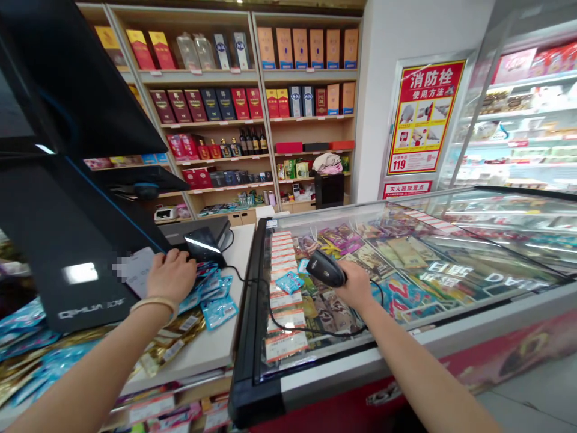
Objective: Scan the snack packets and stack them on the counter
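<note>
White-topped, the counter [220, 347] ran beside a glass-lidded freezer [333, 364], its right edge close to the freezer's dark left edge. Behind both, wooden shelves [202, 77] of boxes and bottles lined the wall; a red poster [426, 120] hung on the pillar to their right, and a lit display fridge [518, 144] stood beyond. One black terminal [94, 234] rose from the counter's left part. The right bay's top shelf carried six orange boxes [300, 48], and the second shelf of the left bay held seven: three maroon, two navy, two red. One black scanner [324, 269] was above the freezer's glass toward its left edge, the fingers of the right hand [356, 285] closed around its handle, and its black cord [315, 331] looped across the glass. One blue packet [290, 281] lay just beside the scanner's head, with part of a second showing next to it. Near the counter's right edge was a heap of blue packets [219, 311], too overlapped to count. The left hand [171, 275], one bangle [155, 302] at its wrist, was at the heap's left side, fingers bent; whether they gripped anything could not be told.
</note>
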`<state>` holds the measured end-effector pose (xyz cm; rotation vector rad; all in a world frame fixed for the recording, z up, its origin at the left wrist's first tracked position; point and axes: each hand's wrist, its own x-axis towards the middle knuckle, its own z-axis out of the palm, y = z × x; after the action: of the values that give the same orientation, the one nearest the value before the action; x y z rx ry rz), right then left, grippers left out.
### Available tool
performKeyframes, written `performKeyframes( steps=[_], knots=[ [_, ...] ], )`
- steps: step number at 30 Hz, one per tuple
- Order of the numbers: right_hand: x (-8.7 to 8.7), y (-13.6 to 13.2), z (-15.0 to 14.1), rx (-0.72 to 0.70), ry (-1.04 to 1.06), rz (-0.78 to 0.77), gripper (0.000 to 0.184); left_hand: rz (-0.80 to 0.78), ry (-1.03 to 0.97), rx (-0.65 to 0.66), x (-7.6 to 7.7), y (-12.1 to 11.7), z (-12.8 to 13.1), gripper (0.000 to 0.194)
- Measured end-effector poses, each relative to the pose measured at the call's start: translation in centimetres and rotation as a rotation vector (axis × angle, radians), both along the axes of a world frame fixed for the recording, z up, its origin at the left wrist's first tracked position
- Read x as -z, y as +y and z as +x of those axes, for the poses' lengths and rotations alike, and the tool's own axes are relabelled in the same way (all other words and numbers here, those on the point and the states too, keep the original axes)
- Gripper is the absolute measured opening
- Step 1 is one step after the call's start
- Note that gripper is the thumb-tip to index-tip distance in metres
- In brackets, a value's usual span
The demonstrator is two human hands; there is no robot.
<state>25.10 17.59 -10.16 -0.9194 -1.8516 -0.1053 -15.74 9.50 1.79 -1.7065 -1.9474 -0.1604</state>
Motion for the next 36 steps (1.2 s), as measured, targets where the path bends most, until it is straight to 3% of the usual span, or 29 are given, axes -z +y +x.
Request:
performKeyframes(
  steps=[3,5,7,12,14,17,24,29,36],
  knots=[
    [0.0,0.1,0.0,0.001,0.018,0.015,0.025,0.106,0.014,-0.032,0.1,0.3,0.8,0.041],
    [-0.1,0.1,0.0,0.006,0.041,0.02,0.024,0.206,0.018,0.015,0.1,0.7,2.1,0.042],
    [-0.2,0.1,0.0,0.011,0.063,0.02,0.023,0.198,-0.025,0.109,0.4,1.4,4.3,0.043],
    [-0.4,0.1,0.0,0.003,0.085,0.028,0.025,-0.267,-0.278,0.406,2.2,3.5,11.9,0.039],
    [-0.4,0.2,-0.1,0.004,0.073,0.019,0.025,-0.383,-0.27,0.372,3.3,4.1,14.6,0.038],
    [-0.4,0.2,-0.1,0.01,0.051,-0.009,0.027,-0.438,-0.23,0.27,4.4,4.8,17.1,0.04],
    [-0.5,0.1,-0.2,0.009,0.08,-0.01,0.027,-0.508,-0.298,0.184,5.3,6.2,17.6,0.053],
    [-0.6,0.1,-0.2,0.01,0.062,-0.035,0.029,-0.414,-0.45,0.228,5.9,6.1,17.0,0.067],
    [-0.5,0.2,-0.3,0.018,0.067,-0.036,0.03,-0.385,-0.601,0.301,6.4,5.0,15.7,0.05]
  ],
)
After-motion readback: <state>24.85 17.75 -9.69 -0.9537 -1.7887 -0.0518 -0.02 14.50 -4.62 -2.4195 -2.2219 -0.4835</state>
